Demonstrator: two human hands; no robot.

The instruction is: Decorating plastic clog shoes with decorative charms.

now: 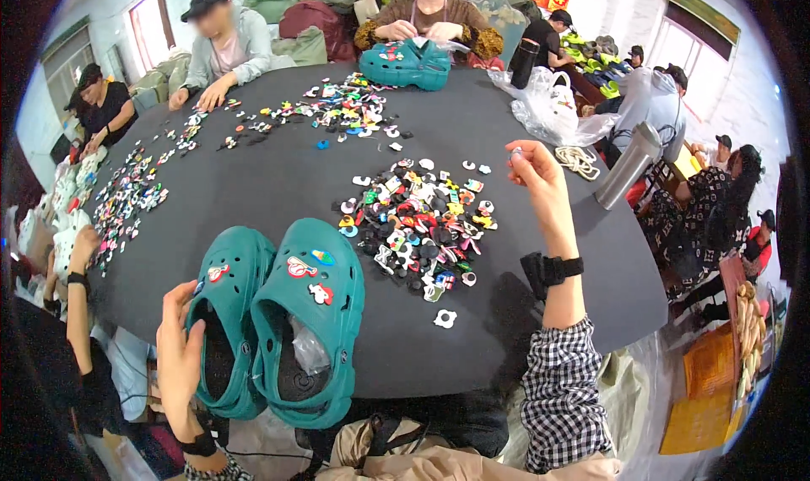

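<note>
Two green clogs stand side by side at the table's near edge. The right clog [319, 266] bears several shoe charms, with clear plastic inside it; the left clog [232, 262] has a red-and-white charm on its toe. My left hand [179, 346] grips the left clog's outer side, thumb over the opening's rim and fingers along the side. My right hand [537, 173] is raised right of the charm pile [422, 219], its fingertips pinched on a small charm [516, 153] with a bluish tint, mostly covered by the fingers. One white charm [445, 318] lies apart, nearer me.
More charm piles [350, 105] spread across the dark table [253, 177]. A person opposite works behind another green clog pair [407, 64]; others sit at the left. A steel flask [629, 166], a cord [577, 162] and a clear plastic bag [553, 118] stand or lie at right.
</note>
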